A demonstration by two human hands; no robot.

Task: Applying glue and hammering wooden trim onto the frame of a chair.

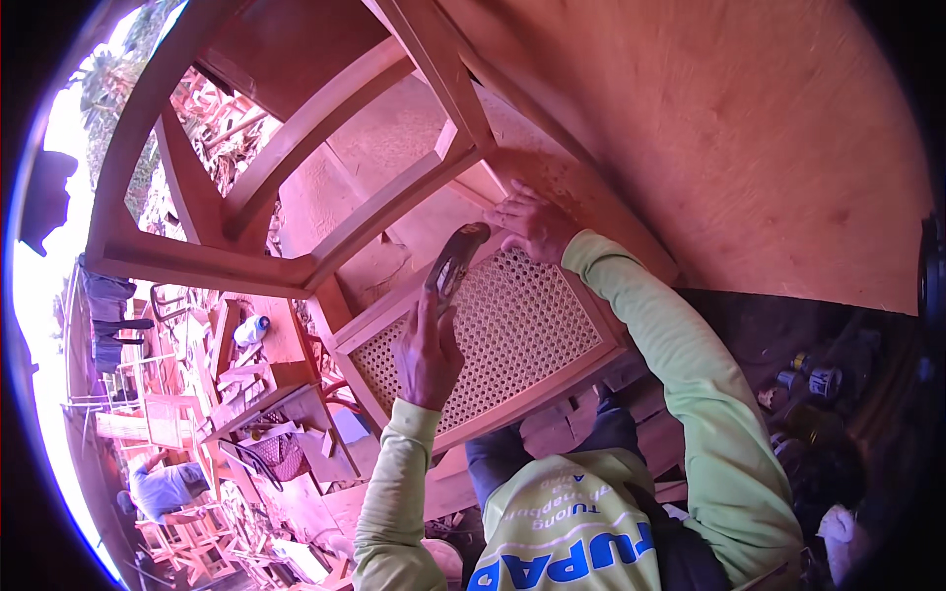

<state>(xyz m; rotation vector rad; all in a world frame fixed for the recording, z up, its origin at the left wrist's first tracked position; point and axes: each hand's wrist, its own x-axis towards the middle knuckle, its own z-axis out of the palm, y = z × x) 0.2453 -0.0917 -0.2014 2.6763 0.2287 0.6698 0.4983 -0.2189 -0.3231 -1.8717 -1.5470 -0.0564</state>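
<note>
A wooden chair frame [394, 197] lies tilted in front of me, with a woven cane panel [522, 340] set in the wooden border nearest my body. My left hand [430, 357] is closed on the lower end of a dark, elongated hand tool [455, 264] with a shiny side; its exact kind is unclear. The tool lies over the panel's far border, its upper end close to my right hand [533, 223]. That hand rests on the wood at the panel's far right corner, fingers stretched out, with no object visible in it.
A large plywood sheet [749, 128] rises at the right. Wood offcuts and a white-and-blue container [251, 330] lie at the left. Farther off, another person [168, 490] bends by wooden frames. Dark clutter with several cans [824, 382] sits at lower right.
</note>
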